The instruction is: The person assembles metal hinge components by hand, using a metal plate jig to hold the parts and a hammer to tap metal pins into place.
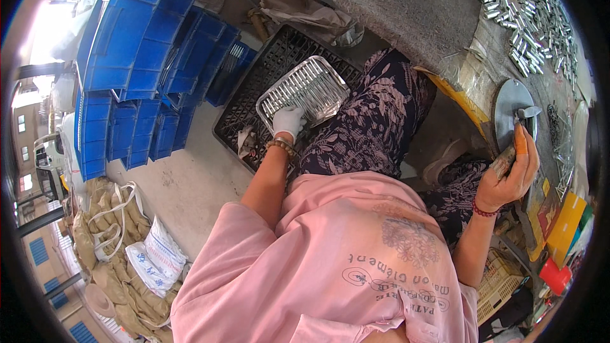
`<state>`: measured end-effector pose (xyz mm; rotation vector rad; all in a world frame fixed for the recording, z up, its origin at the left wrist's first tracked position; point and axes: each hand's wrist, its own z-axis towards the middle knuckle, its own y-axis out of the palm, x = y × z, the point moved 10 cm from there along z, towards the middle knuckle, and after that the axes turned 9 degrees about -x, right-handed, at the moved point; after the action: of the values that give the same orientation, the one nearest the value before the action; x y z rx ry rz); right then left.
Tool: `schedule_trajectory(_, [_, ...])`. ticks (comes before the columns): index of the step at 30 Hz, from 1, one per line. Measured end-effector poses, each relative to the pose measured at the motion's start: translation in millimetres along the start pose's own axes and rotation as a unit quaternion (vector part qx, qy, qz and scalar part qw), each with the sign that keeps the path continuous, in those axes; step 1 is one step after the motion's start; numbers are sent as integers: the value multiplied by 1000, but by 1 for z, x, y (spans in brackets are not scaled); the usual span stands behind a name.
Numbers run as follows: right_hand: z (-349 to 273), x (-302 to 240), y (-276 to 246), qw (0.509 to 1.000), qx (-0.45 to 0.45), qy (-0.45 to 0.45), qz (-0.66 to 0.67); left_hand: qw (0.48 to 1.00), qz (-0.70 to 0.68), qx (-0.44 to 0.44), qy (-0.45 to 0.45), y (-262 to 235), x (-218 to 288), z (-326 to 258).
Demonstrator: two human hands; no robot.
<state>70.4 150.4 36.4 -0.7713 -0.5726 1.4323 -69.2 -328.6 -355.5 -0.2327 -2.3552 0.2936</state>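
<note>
My left hand (288, 121), in a white glove, rests with curled fingers at the near edge of a shallow silver metal tray (262, 101). Thin shiny metal rods (309, 91) lie side by side in that tray; what the fingers grip is hidden. On the right, my bare right hand (510, 174) has its fingers drawn together, with orange tape around one finger. Its fingertips meet a small metal piece (527, 113) over a round grey metal disc (506, 103) on the bench. Whatever the fingertips pinch is too small to name.
A black plastic crate (229, 124) sits under the tray. Blue bins (121, 38) are stacked at the left. Many small metal cylinders (527, 25) cover the bench's far right. A white sack (155, 255) lies lower left, a yellow crate (499, 289) lower right.
</note>
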Motion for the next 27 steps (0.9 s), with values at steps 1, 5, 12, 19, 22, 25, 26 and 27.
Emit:
schedule_trajectory(1, [0, 0, 0, 1000, 2, 0, 2, 1000, 0, 0, 0, -1, -1, -1])
schedule_trajectory(5, [-1, 0, -1, 1000, 0, 2, 2, 990, 131, 33, 29, -15, 18, -13])
schedule_trajectory(12, [0, 0, -1, 1000, -3, 6, 2, 972, 195, 87, 100, -12, 33, -13])
schedule_trajectory(19, [2, -2, -1, 1000, -1, 5, 9, 958, 277, 60, 54, -5, 49, -26])
schedule_trajectory(22, [1, -2, -1, 1000, 2, 3, 2, 940, 333, 52, 44, 3, 56, -33])
schedule_trajectory(25, [0, 0, -1, 1000, 3, 2, 6, 924, 361, 96, 79, 5, 66, -36])
schedule_trajectory(26, [0, 0, -1, 1000, 3, 2, 6, 919, 376, 99, 64, 6, 68, -35])
schedule_trajectory(27, [0, -1, -1, 1000, 3, 3, 6, 914, 391, 101, 49, 7, 70, -34])
